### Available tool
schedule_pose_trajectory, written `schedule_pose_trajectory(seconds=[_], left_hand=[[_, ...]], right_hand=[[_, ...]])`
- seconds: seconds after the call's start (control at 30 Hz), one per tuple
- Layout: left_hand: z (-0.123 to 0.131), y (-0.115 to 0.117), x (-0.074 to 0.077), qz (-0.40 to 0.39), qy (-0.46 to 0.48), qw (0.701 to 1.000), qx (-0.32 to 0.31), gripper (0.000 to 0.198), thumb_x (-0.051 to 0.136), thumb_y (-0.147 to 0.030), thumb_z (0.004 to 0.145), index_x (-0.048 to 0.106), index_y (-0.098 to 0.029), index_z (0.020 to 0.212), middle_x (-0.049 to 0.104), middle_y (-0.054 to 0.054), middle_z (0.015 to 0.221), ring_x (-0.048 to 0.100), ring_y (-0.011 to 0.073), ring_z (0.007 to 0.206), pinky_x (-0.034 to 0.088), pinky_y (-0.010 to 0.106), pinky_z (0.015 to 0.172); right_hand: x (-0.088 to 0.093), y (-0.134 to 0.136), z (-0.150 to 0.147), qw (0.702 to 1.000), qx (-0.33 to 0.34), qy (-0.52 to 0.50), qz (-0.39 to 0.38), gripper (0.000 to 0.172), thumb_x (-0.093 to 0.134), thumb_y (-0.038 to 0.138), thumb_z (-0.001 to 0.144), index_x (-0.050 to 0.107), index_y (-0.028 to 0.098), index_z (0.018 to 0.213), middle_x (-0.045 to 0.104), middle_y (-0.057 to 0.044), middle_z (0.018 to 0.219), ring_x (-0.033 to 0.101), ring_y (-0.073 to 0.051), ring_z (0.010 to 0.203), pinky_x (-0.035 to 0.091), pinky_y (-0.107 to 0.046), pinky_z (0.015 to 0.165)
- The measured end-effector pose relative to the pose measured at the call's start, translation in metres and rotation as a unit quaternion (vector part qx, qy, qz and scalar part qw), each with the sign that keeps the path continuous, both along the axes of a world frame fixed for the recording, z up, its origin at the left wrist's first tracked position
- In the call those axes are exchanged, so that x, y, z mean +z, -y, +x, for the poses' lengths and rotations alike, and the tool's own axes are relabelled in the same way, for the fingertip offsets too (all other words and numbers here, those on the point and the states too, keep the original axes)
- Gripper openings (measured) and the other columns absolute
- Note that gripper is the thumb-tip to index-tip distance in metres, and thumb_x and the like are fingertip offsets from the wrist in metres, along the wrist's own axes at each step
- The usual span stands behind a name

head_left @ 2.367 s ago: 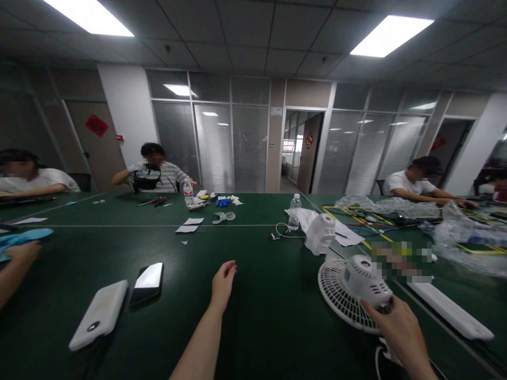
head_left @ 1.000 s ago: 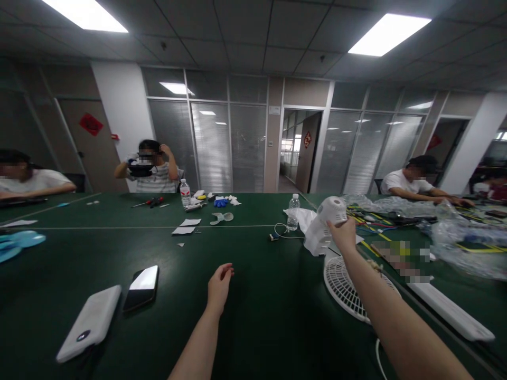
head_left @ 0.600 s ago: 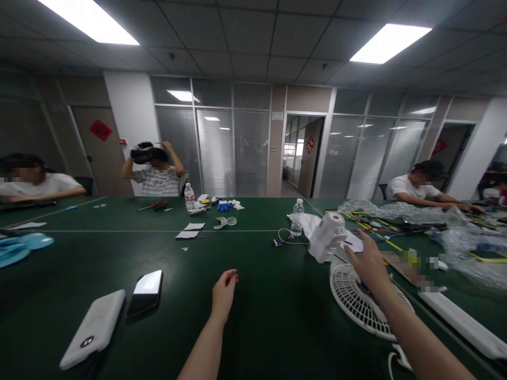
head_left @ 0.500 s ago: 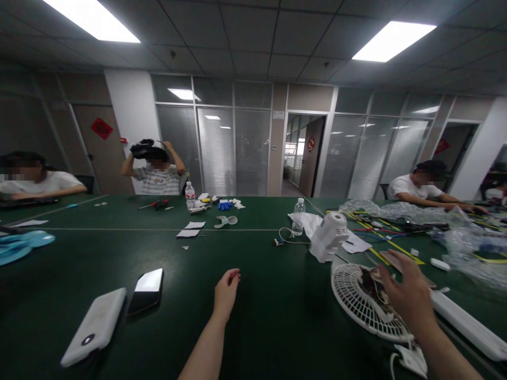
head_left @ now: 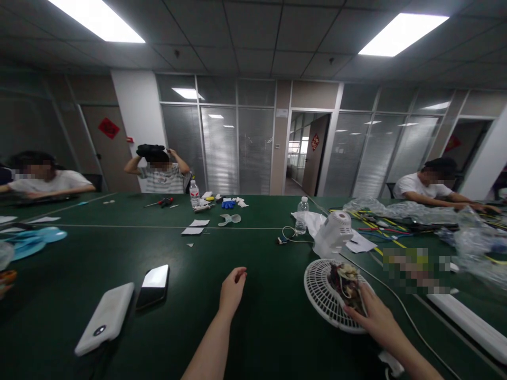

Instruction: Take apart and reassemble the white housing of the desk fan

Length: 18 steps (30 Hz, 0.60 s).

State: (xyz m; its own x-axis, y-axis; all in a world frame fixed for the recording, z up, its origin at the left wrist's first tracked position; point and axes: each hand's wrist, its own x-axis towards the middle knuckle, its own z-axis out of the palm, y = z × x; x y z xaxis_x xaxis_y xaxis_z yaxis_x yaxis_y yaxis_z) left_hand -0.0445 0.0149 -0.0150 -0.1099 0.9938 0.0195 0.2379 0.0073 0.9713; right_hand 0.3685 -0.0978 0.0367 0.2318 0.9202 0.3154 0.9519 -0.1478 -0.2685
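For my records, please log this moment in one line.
right grip: on exposed mechanism; left grip: no visible object; white grille: beneath mechanism

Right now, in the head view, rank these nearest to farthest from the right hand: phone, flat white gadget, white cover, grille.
1. Grille, at the right hand.
2. White cover, beyond the grille.
3. Phone, left side.
4. Flat white gadget, farthest left.

No text is legible; red door signs (head_left: 109,128) too blurred to read
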Motion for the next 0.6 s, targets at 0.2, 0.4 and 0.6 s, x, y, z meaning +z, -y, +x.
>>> schedule_pose_trajectory(seconds=[0.2, 0.4, 0.6], left_hand=[[0.004, 0.001, 0.002, 0.029, -0.022, 0.999, 0.008, 0.037, 0.054, -0.037, 0.085, 0.061, -0.022, 0.117, 0.064, 0.009, 0.122, 0.061, 0.0243, 0.108, 0.047, 0.038, 0.092], [0.004, -0.002, 0.004, 0.075, -0.064, 0.995, -0.015, 0.038, 0.056, -0.041, 0.083, 0.065, -0.022, 0.114, 0.061, 0.007, 0.127, 0.056, 0.0241, 0.118, 0.039, 0.035, 0.102], [0.004, -0.001, 0.008, 0.077, -0.099, 0.992, -0.020, 0.036, 0.054, -0.037, 0.083, 0.065, -0.025, 0.115, 0.062, 0.003, 0.126, 0.057, 0.0216, 0.115, 0.039, 0.032, 0.101]], right_hand=[[0.014, 0.000, -0.130, 0.984, 0.116, -0.099, -0.096, 0.082, 0.052, 0.054, 0.077, 0.026, 0.022, 0.148, 0.027, -0.011, 0.155, 0.021, -0.035, 0.144, 0.026, -0.060, 0.108], [0.023, -0.052, -0.138, 0.916, 0.205, -0.344, -0.003, 0.053, 0.046, 0.034, 0.081, 0.044, 0.028, 0.133, 0.060, -0.007, 0.129, 0.058, -0.027, 0.117, 0.045, -0.043, 0.099], [0.022, -0.125, -0.035, 0.932, -0.090, -0.217, 0.276, 0.077, 0.046, 0.052, 0.079, 0.020, 0.011, 0.139, 0.038, -0.025, 0.139, 0.036, -0.042, 0.131, 0.033, -0.058, 0.105]])
